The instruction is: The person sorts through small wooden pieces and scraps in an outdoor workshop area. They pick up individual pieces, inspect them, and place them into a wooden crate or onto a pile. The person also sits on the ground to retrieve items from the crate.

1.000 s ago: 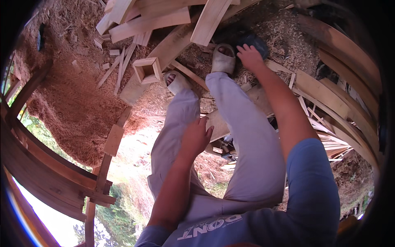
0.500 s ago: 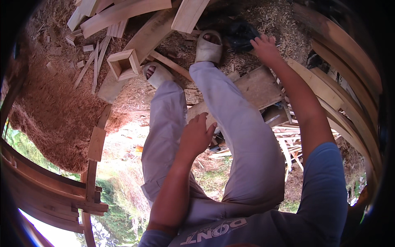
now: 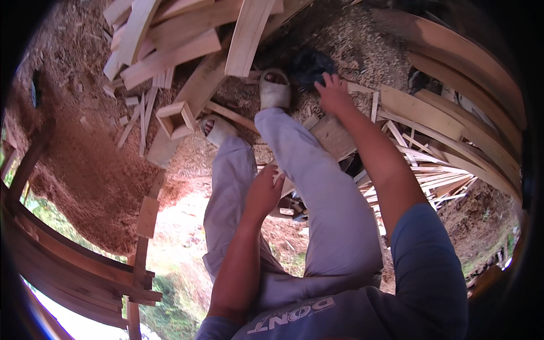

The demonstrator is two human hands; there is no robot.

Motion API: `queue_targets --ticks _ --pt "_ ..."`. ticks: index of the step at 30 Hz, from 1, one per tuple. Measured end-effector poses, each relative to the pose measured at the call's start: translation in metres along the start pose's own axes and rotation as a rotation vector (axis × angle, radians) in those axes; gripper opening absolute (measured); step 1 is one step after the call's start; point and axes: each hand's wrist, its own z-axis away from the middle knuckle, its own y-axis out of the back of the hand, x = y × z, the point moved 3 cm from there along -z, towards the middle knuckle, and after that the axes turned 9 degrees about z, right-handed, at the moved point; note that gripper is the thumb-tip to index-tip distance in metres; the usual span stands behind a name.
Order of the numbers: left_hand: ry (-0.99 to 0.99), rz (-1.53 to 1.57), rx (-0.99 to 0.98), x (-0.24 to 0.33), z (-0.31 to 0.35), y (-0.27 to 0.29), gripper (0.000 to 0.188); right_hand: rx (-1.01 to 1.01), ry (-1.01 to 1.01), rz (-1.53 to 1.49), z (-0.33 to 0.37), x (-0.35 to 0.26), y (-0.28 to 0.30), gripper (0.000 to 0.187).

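Note:
My right hand [image 3: 335, 97] reaches forward past my right foot, at the near edge of a crumpled black plastic bag [image 3: 310, 67] on the ground. Its fingers are apart, and I cannot tell whether they touch the bag. Over the inner side of my left leg hangs my left hand [image 3: 264, 194], thumb apart from the fingers and nothing seen in it. Beneath my legs runs a wide wooden board [image 3: 333, 136]. A small open wooden box frame [image 3: 174, 120] stands beside my left foot.
Planks [image 3: 170, 58] lie piled at the far left, and one plank [image 3: 248, 39] juts toward my feet. Long boards [image 3: 422, 113] and a heap of thin wood strips [image 3: 436, 178] lie at the right. Wood shavings [image 3: 85, 175] cover the ground at the left.
The view has shifted, so the planks at the far left show more fully and more strips show at the right. My right hand stays by the black bag.

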Motion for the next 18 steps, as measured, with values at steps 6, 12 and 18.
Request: queue_targets --ticks 6,12,18 --pt "-0.261 0.141 0.101 0.015 0.057 0.033 0.027 -0.001 -0.026 -0.907 0.124 0.068 0.038 0.046" --pt "-0.173 -0.505 0.121 -0.001 0.173 0.154 0.03 0.205 -0.55 -0.962 0.339 0.161 0.032 0.038" --pt "0.134 -0.716 0.185 0.002 0.29 0.253 0.04 0.21 -0.96 -1.337 0.523 0.075 -0.053 0.022"
